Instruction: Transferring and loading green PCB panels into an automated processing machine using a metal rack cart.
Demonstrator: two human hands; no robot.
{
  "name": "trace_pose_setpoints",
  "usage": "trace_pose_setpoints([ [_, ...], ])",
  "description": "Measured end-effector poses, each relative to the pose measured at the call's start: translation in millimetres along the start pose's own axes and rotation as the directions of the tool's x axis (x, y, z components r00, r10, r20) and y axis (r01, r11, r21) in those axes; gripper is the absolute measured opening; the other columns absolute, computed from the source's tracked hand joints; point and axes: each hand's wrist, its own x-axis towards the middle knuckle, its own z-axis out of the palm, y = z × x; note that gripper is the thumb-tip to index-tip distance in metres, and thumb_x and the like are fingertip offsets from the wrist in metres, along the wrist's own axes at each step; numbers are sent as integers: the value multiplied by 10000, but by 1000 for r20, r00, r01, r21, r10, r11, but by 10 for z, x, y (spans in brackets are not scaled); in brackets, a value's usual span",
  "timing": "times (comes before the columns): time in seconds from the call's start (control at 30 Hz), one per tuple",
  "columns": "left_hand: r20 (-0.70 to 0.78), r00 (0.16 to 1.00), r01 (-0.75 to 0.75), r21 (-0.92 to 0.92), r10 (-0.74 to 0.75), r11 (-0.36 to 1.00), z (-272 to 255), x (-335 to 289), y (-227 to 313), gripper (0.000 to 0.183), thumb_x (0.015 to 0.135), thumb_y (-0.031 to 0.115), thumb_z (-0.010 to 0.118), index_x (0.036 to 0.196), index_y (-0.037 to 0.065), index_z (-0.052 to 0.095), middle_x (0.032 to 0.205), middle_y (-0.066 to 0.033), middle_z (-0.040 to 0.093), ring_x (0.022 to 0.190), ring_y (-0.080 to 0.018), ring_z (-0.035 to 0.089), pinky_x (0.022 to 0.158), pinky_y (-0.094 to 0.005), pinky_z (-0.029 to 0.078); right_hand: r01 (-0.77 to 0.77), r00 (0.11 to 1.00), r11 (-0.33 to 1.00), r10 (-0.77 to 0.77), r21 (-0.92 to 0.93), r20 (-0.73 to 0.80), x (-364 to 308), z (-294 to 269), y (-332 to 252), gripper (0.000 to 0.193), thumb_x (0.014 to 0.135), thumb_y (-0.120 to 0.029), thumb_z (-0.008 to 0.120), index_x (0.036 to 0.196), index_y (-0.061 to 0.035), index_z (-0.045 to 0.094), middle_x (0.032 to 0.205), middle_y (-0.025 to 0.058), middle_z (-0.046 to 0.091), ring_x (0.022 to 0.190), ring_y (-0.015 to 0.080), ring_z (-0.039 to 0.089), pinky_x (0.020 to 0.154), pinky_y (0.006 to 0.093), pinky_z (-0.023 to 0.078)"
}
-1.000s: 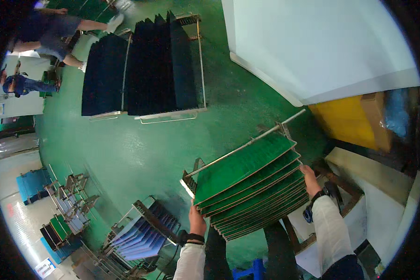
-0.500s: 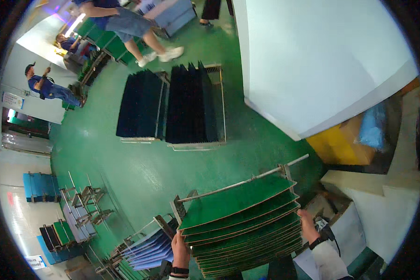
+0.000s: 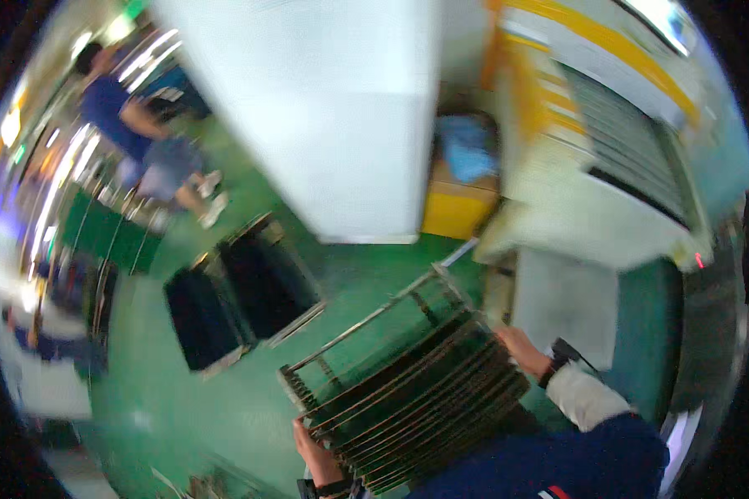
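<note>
Low in front of me is a metal rack [image 3: 366,328] with a row of thin green boards [image 3: 416,391] with brownish edges, standing close together. My left hand [image 3: 314,456] is closed on the left ends of the boards, thumb up along the edge. My right hand [image 3: 523,351] is closed at their right ends, fingers partly hidden behind the edges. Blur hides how many boards the hands grip. Between the rack's top rail and the nearest boards, bare struts and floor show through.
Two racks of black panels [image 3: 270,287] stand on the green floor ahead left. Beyond them a person [image 3: 137,133] is walking. A tall white cabinet [image 3: 308,108] rises ahead. A yellow box [image 3: 458,208] with blue plastic and a pale machine [image 3: 574,208] are on the right.
My view has swung right, so the black panels and cabinet sit further left and the pale machine shows. Both hands stay at the board ends. The gap below the rack's rail looks wider.
</note>
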Motion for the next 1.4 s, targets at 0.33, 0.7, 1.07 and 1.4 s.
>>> trace_pose_setpoints([
  [0.33, 17, 999, -40, 389, 36, 920, 988, -482, 67, 641, 886, 635, 415, 1255, 117, 489, 883, -79, 503, 666, -144, 490, 573, -286, 366, -361, 800, 796, 532, 485, -277, -1096, -524, -59, 476, 907, -464, 515, 913, -6, 646, 772, -4, 560, 737, 115, 486, 675, 297, 403],
  [0.7, 541, 822, -46, 380, -181, 924, 2550, -717, -815, 551, 974, 419, 417, 1421, 110, 327, 1093, -84, 539, 687, -114, 399, 655, -329, 415, -490, 585, 679, 721, 547, -372, -2060, -1993, 974, 646, 869, -555, 471, 1019, 50, 641, 965, 193, 661, 925, 278, 616, 824, 389, 452],
  [1.07, 645, 712, -294, 633, -278, 716, 5012, -2012, -1693, 665, 888, 627, 425, 1312, 114, 437, 1047, -97, 498, 798, -178, 498, 696, -355, 417, -527, 386, 621, 783, 581, -487, -2703, -3731, 1866, 633, 866, -557, 458, 1039, 25, 637, 1001, 202, 653, 950, 338, 610, 839, 406, 446],
  [1.4, 845, 486, -448, 460, -222, 767, 5732, -1637, -2312, 611, 919, 513, 478, 1376, 116, 395, 1200, -76, 540, 955, -167, 525, 768, -298, 425, -401, 412, 615, 783, 680, -466, -2547, -4336, 2616, 601, 885, -580, 451, 781, -7, 597, 701, 71, 543, 667, 184, 492, 637, 374, 392],
])
